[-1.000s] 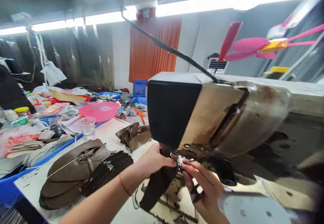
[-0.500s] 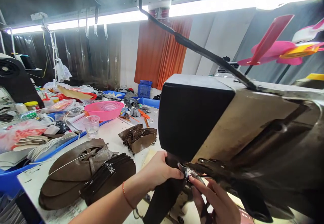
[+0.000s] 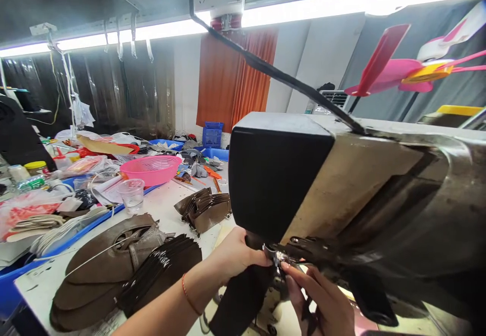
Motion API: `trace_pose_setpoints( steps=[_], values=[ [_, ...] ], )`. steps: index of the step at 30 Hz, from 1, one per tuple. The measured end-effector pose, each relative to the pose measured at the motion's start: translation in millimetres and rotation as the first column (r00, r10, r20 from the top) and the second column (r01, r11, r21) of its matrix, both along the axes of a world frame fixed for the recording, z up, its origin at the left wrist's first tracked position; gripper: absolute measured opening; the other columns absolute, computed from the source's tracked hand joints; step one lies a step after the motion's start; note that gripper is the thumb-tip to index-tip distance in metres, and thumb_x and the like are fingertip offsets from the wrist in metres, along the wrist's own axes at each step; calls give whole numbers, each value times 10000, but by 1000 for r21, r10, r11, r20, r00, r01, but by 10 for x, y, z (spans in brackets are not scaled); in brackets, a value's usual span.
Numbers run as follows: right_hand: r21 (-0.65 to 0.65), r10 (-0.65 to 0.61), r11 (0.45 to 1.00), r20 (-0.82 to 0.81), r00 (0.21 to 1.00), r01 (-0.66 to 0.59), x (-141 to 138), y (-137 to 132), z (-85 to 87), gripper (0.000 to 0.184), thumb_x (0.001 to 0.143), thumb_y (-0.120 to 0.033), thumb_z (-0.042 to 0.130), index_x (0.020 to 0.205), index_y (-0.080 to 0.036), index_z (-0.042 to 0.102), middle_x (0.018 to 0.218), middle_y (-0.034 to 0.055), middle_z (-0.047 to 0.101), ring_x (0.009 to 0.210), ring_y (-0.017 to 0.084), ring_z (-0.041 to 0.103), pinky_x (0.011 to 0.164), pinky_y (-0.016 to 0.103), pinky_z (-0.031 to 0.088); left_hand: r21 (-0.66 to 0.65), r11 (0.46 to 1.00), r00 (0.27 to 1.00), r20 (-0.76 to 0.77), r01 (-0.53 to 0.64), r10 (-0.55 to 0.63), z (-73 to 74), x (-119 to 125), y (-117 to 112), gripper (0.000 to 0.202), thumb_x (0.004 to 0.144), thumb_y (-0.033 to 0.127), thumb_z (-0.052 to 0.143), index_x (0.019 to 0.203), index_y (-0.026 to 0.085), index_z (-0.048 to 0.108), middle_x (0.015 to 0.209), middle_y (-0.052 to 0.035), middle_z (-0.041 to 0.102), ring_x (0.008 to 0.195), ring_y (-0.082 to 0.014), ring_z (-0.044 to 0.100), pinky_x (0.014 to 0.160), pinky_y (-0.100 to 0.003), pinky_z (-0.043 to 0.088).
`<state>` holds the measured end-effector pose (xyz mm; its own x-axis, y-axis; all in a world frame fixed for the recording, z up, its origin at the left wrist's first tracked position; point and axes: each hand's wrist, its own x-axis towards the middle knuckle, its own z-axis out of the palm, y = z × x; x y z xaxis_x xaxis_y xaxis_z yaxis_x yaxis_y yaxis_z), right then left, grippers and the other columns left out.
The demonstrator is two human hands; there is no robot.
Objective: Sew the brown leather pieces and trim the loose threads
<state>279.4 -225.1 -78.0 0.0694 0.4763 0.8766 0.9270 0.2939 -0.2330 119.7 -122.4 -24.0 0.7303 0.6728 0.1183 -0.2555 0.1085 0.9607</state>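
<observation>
Strip of matte dark-brown sheet material (image 3: 243, 303) at bottom centre of frame, upper end pinched in left hand (image 3: 237, 255), beneath boxy black-and-beige sewing-machine head (image 3: 277, 179). Right hand (image 3: 322, 295): fingers bent narrow, touching small shiny metal fitting (image 3: 279, 258); whether it grips dark item (image 3: 310, 320) in palm, cannot tell. Likely risks: nipped skin if sewing-machine head stirs; skewed strip if left thumb slackens. Lower left: fanned stack of thin curved brown pieces (image 3: 163, 273), edges glossy.
</observation>
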Motion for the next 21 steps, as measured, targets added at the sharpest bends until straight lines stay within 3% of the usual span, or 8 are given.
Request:
trace_pose_setpoints(
  steps=[3, 9, 13, 16, 21],
  values=[
    [-28, 69, 997, 108, 992, -66, 20, 15, -2, 218, 837, -157, 616, 1029, -217, 701, 856, 46, 744, 729, 172, 721, 640, 255, 582, 11, 1000, 1000, -6, 3, -3, -12, 8, 20, 336, 602, 286, 811, 889, 125, 744, 831, -55, 715, 866, -220, 631, 813, -311, 479],
    [-55, 49, 997, 8, 999, -49, -9, 52, -36, 201, 838, -185, 609, 1002, -234, 715, 892, 61, 754, 745, 201, 721, 635, 288, 582, 59, 998, 999, -30, 13, -11, -18, 0, 72, 369, 628, 313, 793, 944, 129, 742, 878, -64, 732, 877, -229, 649, 843, -323, 486],
    [-40, 17, 999, -16, 1000, -17, -113, 30, -95, 267, 845, -172, 569, 1069, -238, 701, 1020, 71, 719, 848, 213, 704, 727, 340, 582, 87, 996, 995, -97, -5, 13, -21, -14, 73, 357, 630, 245, 778, 967, 136, 735, 927, -59, 736, 925, -231, 649, 876, -315, 471],
    [-42, 9, 999, -17, 1000, -10, -209, 18, -46, 297, 868, -148, 524, 1123, -216, 662, 1052, 88, 684, 913, 205, 680, 788, 359, 574, 72, 997, 992, -116, -32, 40, -20, 1, 73, 340, 624, 231, 767, 949, 139, 731, 923, -50, 737, 940, -226, 646, 878, -302, 464],
    [-21, 8, 1000, 58, 998, -7, -285, -232, 79, 313, 865, -136, 567, 1146, -266, 617, 1043, 59, 684, 915, 203, 670, 797, 360, 555, -38, 998, 960, -279, -48, 35, -14, -143, -34, 231, 594, 244, 760, 788, 127, 713, 747, -26, 715, 683, -162, 629, 686, -252, 469]
  ],
)
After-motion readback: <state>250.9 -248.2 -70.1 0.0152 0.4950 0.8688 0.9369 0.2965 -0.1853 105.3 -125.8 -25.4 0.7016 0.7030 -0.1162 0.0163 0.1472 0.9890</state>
